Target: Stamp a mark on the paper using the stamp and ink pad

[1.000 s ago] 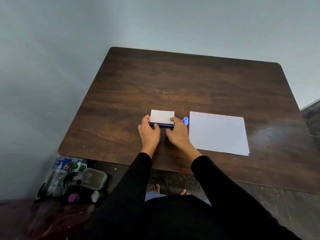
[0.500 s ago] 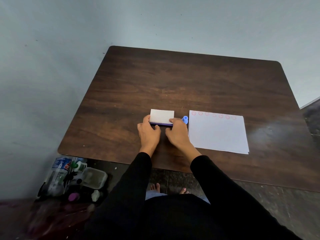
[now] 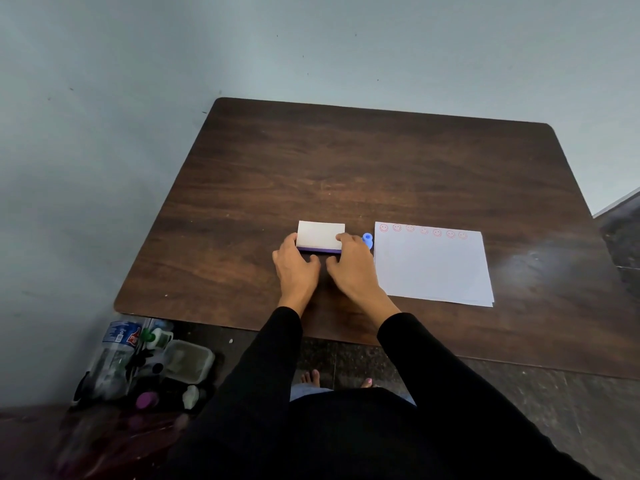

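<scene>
The ink pad (image 3: 320,235), a flat box with a white lid and a purple base, lies closed on the dark wooden table (image 3: 346,168). My left hand (image 3: 297,268) grips its left end and near edge. My right hand (image 3: 349,265) holds its right end, with a finger on the lid. The small blue stamp (image 3: 367,240) stands between the pad and the paper, just beyond my right hand. The white paper (image 3: 433,268) lies to the right and carries a row of several red smiley marks along its far edge.
On the floor at the table's left front corner sits a cluster of plastic bottles (image 3: 117,358), a plastic tub (image 3: 187,362) and small containers. A pale wall stands behind and to the left of the table. My bare feet show below the table's near edge.
My right hand's finger has slid further onto the lid's right side. The ink pad, stamp and paper have stayed in place.
</scene>
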Motion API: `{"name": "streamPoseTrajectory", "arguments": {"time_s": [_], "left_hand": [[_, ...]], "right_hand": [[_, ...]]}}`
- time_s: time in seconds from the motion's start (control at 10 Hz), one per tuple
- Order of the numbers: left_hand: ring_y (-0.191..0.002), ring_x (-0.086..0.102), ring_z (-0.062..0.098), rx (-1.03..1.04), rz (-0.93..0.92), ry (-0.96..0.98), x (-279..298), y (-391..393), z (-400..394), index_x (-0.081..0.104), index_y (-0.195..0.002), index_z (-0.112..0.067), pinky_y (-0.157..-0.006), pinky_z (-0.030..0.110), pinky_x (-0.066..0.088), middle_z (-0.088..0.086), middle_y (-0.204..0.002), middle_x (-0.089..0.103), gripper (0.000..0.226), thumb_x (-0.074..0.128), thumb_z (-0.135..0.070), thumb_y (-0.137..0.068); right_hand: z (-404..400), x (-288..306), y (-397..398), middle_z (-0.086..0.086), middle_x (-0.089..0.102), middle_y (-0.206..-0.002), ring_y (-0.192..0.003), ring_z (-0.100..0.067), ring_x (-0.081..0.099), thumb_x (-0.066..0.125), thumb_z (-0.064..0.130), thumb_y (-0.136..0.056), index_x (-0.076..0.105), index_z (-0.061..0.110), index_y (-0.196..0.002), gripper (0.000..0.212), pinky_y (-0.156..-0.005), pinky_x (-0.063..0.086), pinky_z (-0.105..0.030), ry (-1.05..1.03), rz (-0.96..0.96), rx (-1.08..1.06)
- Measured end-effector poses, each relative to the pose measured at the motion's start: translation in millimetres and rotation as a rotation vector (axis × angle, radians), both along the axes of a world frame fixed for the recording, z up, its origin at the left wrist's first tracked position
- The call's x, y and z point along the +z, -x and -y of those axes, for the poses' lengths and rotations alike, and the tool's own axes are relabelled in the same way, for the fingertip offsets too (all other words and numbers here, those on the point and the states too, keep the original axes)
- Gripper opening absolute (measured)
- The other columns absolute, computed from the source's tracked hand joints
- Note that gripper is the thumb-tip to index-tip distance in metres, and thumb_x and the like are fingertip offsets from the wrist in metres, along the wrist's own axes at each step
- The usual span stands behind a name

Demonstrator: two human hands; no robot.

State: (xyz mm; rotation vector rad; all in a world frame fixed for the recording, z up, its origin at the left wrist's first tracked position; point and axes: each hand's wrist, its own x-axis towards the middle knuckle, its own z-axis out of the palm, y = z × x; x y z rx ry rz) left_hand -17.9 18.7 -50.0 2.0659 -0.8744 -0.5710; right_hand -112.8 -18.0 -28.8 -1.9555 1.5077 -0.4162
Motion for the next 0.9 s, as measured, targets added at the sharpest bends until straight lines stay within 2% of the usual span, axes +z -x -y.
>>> {"name": "streamPoseTrajectory", "arguments": {"time_s": [0.1,0.2,0.3,0.4,0.7,0.8,0.9], "left_hand": [[-0.108,0.045,0.028,-0.006,0.040,0.017,2,1,0,0.051,-0.120,-0.003,-0.097,0.038,0.039,0.015,-0.118,0.060,0.048,0.057,0.002,-0.073],[-0.112,0.044,0.030,-0.018,0.057,0.010,3,3,0,0.049,-0.124,-0.003,-0.101,0.039,0.036,0.015,-0.122,0.057,0.051,0.056,0.002,-0.073],[-0.117,0.042,0.030,-0.021,0.055,-0.012,5,5,0,0.045,-0.128,-0.004,-0.104,0.038,0.034,0.015,-0.127,0.054,0.054,0.057,0.000,-0.076],[-0.120,0.042,0.030,-0.026,0.051,-0.024,5,5,0,0.044,-0.130,-0.005,-0.106,0.040,0.034,0.015,-0.128,0.053,0.055,0.057,-0.001,-0.077],[-0.131,0.034,0.029,-0.033,0.050,-0.100,8,11,0,0.036,-0.137,-0.008,-0.109,0.040,0.028,0.011,-0.140,0.044,0.061,0.060,-0.006,-0.081],[-0.138,0.025,0.030,-0.016,0.110,-0.140,7,13,3,0.030,-0.139,-0.011,-0.110,0.045,0.023,0.012,-0.149,0.032,0.069,0.062,-0.009,-0.078],[-0.144,0.013,0.030,0.007,0.194,-0.116,8,20,2,0.023,-0.143,-0.011,-0.113,0.048,0.017,0.013,-0.156,0.018,0.075,0.060,-0.010,-0.077]], "right_hand": [[0,6,3,-0.012,0.057,-0.120,-0.108,-0.025,0.055,0.054,0.010,-0.085,0.054,0.007,-0.120,0.035,-0.081,0.044,-0.027,0.147,0.050,-0.086],[4,9,10,-0.012,0.052,-0.119,-0.108,-0.027,0.050,0.053,0.004,-0.082,0.053,0.009,-0.115,0.032,-0.079,0.048,-0.034,0.247,0.099,-0.180],[13,6,22,-0.013,0.042,-0.139,-0.123,-0.031,0.041,0.052,0.000,-0.083,0.046,0.009,-0.128,0.047,-0.093,0.045,-0.039,0.150,0.082,-0.181],[18,1,31,-0.013,0.041,-0.143,-0.125,-0.032,0.040,0.052,-0.002,-0.083,0.046,0.008,-0.130,0.048,-0.099,0.039,-0.038,0.068,0.071,-0.126],[19,-3,35,-0.017,0.052,-0.132,-0.120,-0.031,0.048,0.053,-0.005,-0.081,0.048,0.005,-0.130,0.050,-0.099,0.039,-0.034,0.017,0.098,-0.100],[20,-5,38,-0.014,0.050,-0.135,-0.123,-0.028,0.046,0.053,-0.008,-0.078,0.047,0.011,-0.132,0.058,-0.099,0.039,-0.032,0.027,0.164,-0.067],[19,-6,40,-0.011,0.040,-0.145,-0.131,-0.027,0.037,0.055,0.000,-0.081,0.042,0.015,-0.135,0.057,-0.102,0.038,-0.034,0.070,0.167,-0.115]]}}
